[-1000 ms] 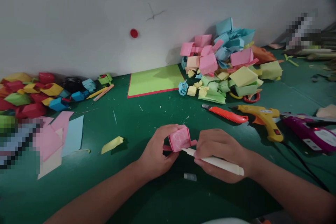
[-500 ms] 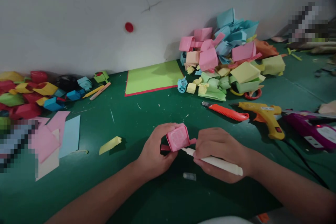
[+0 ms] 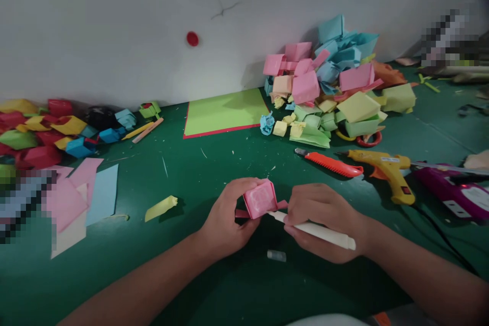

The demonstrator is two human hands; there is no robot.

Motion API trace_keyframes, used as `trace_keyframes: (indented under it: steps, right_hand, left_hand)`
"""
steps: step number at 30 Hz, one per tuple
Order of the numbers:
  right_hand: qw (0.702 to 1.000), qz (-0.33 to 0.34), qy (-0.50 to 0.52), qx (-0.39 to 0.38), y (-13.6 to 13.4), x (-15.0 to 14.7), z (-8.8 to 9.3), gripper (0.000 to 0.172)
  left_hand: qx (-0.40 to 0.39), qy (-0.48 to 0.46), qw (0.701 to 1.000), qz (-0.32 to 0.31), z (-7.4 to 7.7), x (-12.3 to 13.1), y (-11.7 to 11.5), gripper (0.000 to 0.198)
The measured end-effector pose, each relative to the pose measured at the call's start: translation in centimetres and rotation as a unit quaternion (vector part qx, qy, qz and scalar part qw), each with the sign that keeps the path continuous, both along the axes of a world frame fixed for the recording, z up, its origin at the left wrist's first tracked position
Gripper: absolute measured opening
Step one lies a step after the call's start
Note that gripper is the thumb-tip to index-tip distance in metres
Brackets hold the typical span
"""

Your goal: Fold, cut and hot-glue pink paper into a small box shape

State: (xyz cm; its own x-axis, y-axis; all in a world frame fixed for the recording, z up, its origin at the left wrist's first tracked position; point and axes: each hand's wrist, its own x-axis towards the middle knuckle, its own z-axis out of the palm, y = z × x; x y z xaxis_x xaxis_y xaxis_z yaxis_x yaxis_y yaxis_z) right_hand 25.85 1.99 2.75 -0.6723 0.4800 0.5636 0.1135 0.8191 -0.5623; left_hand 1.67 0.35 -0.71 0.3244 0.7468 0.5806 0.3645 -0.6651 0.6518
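Observation:
My left hand (image 3: 231, 219) is closed around a small pink paper box (image 3: 260, 198), whose flat face is turned up and carries faint pale drawn lines. Pink strips stick out on both sides of it. Between the fingers of my right hand (image 3: 324, 219) is a white marker (image 3: 324, 234). Its uncapped tip touches, or nearly touches, the lower right edge of the pink face. A clear cap (image 3: 276, 255) lies on the green table (image 3: 214, 285) just below the hands.
Coloured paper pieces (image 3: 305, 86) are heaped at the back right, beside a lime card (image 3: 227, 112). A utility knife (image 3: 332, 164) and yellow glue gun (image 3: 393, 170) lie at the right. Folded paper pieces (image 3: 42, 155) and flat sheets (image 3: 103, 196) are at the left; a yellow paper roll (image 3: 161, 209) is nearer.
The marker tip has moved slightly up and right, from just below the box onto its lower right edge. My left hand keeps the box in nearly the same place. The view has shifted slightly.

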Motion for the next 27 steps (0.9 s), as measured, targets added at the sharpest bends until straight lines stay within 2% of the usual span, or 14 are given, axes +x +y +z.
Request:
trace_keyframes:
  steps: [14, 27]
  right_hand:
    - [0.999, -0.024, 0.019, 0.012, 0.06, 0.05, 0.37, 0.015]
    - [0.998, -0.015, 0.059, 0.000, -0.15, -0.21, 0.75, 0.014]
  left_hand:
    - [0.008, 0.009, 1.000, 0.007, 0.34, 0.14, -0.09, 0.057]
    - [0.006, 0.004, 1.000, -0.006, 0.12, -0.02, -0.12, 0.060]
